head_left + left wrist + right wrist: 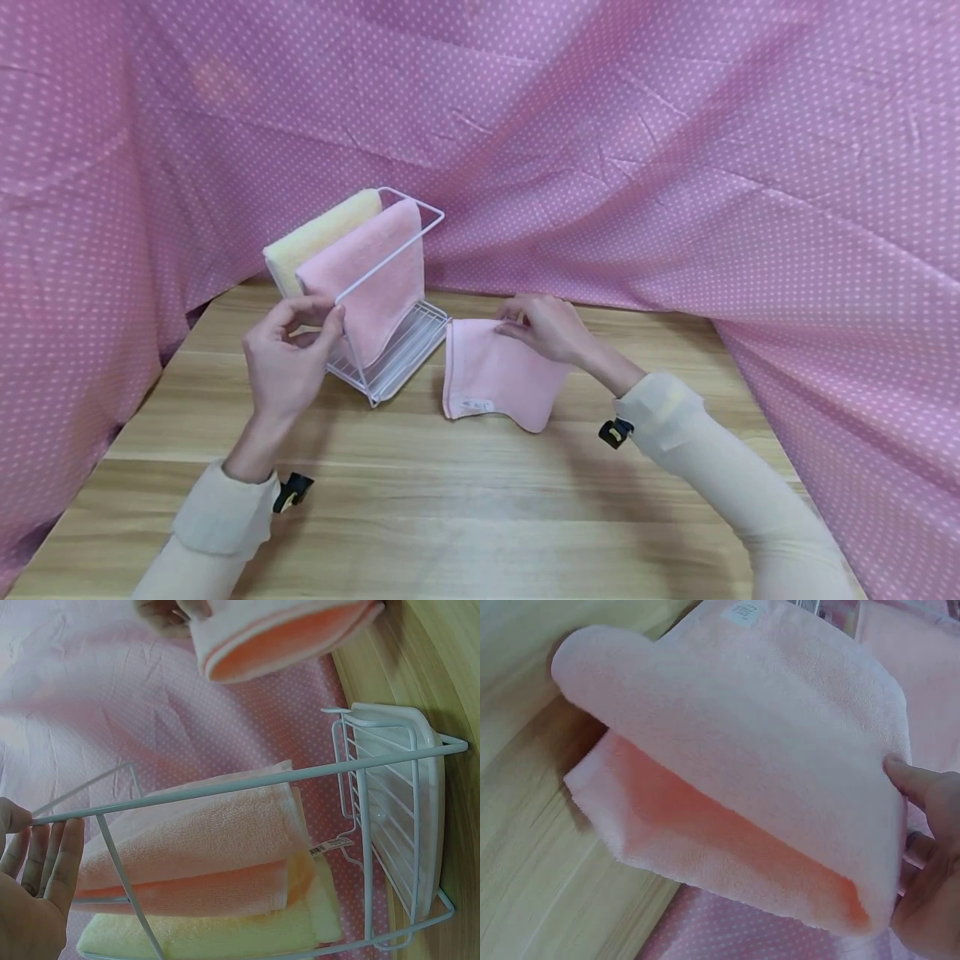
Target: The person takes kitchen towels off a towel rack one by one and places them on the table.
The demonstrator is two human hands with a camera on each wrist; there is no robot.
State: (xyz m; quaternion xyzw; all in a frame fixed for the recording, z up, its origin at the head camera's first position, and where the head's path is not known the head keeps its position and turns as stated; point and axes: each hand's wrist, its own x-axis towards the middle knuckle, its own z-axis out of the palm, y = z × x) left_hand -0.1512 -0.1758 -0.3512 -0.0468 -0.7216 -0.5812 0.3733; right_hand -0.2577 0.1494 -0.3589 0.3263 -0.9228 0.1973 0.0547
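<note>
A white wire rack (pixel 390 264) with a tray base stands on the wooden table, left of the middle. Over its bars hang a yellow towel (pixel 322 227) and, nearer, a pink towel (pixel 375 275). My left hand (pixel 288 354) pinches the rack's front top corner between thumb and fingers, seen also in the left wrist view. To the right of the rack, my right hand (pixel 551 329) pinches the top edge of a second pink towel (pixel 502 375), folded over and hanging down. In the right wrist view its lower layers gape apart, and a small white label (pixel 744 613) shows.
The wooden table (pixel 450 517) reaches toward me in front of the rack. Pink dotted cloth (pixel 562 167) drapes behind and along both sides. The rack's tray (pixel 408 367) sits low at its right side, close to the held towel.
</note>
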